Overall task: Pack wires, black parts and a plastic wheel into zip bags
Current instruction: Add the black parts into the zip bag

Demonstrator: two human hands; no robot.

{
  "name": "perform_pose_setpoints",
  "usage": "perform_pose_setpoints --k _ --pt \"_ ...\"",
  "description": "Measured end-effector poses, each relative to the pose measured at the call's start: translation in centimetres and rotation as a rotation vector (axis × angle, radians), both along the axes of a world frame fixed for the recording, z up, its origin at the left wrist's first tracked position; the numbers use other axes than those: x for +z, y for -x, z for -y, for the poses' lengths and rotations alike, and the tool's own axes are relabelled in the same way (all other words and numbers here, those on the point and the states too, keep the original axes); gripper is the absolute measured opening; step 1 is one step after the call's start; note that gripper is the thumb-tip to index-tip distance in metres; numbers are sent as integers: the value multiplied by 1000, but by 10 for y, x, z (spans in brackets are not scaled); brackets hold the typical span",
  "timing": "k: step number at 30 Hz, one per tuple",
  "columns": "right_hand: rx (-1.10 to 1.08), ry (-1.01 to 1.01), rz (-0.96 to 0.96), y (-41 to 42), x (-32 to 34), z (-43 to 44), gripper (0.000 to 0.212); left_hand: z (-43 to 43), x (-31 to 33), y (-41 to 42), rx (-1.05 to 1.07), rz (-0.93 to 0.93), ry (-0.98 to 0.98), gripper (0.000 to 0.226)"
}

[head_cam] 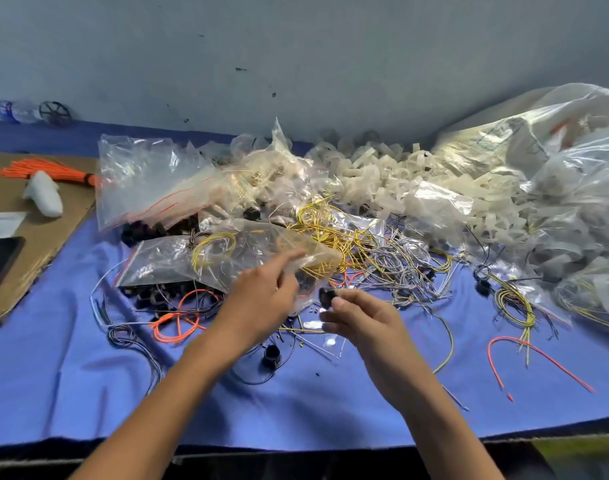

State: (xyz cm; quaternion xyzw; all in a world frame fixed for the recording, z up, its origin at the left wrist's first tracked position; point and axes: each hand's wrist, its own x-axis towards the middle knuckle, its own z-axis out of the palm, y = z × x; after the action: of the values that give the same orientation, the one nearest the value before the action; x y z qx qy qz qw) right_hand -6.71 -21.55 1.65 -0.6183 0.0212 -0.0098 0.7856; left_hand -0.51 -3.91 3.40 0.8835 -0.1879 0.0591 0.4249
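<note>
Zip bag (206,261), clear with a red seal strip and a coil of yellow wire inside, is lying across the middle of the bench (53,393) in the head view, its right end lifting off the blue cloth. The left hand (261,296) is gripping that raised end of the zip bag, forefinger stretched along the plastic and the other fingers curled under it, though blur is softening the detail. Just to its right, the right hand (360,318) is pinching a small black part (326,294) between thumb and fingertips, holding it close beside the bag's lifted end. Behind both hands a tangle of yellow and grey wires (365,251) is spreading over the cloth. Orange wire loops (180,317) are lying left of the left forearm, and another black piece (271,355) is sitting on the cloth between the forearms. White plastic wheels (382,174) are heaping up at the back, with a stack of empty bags (147,181) leaning to their left and big clear sacks (555,161) bulging at the right.
</note>
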Motion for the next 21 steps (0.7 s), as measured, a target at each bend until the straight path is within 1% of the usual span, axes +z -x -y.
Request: perform_pose_setpoints --k 3,6,9,10,12,13,14,15,16,17,19,20,21 --pt "36 -15 -13 -6 2 -20 18 7 -8 21 30 51 -38 56" --pt "70 85 -30 -14 4 -33 27 11 -17 43 12 138 -142 70" --pt "130 236 -63 -23 4 -37 17 9 -22 54 -3 145 -148 77" --pt "146 241 -87 -25 5 -39 20 9 -21 56 -7 137 -127 78" --pt "202 158 -122 -30 5 -41 39 8 -19 60 -15 127 -101 81" --pt "235 137 -105 -32 5 -41 46 8 -18 61 -23 116 -88 82" --pt "264 167 -68 -32 7 -41 51 6 -18 61 -29 101 -66 84" --pt "286 243 -27 -33 9 -39 54 5 -18 61 -32 81 -43 85" --pt "297 367 23 -34 12 -35 55 4 -18 60 -35 58 -26 85" --pt "280 546 84 -34 18 -30 52 3 -18 59 -41 36 -16 85" --pt "259 929 262 -33 32 -19 34 3 -19 58 -54 6 17 83" --pt "314 1066 323 -30 36 -13 27 5 -19 57 -55 -6 48 80" --pt "388 1195 334 -27 41 -9 29 7 -19 56 -51 -18 79 77"
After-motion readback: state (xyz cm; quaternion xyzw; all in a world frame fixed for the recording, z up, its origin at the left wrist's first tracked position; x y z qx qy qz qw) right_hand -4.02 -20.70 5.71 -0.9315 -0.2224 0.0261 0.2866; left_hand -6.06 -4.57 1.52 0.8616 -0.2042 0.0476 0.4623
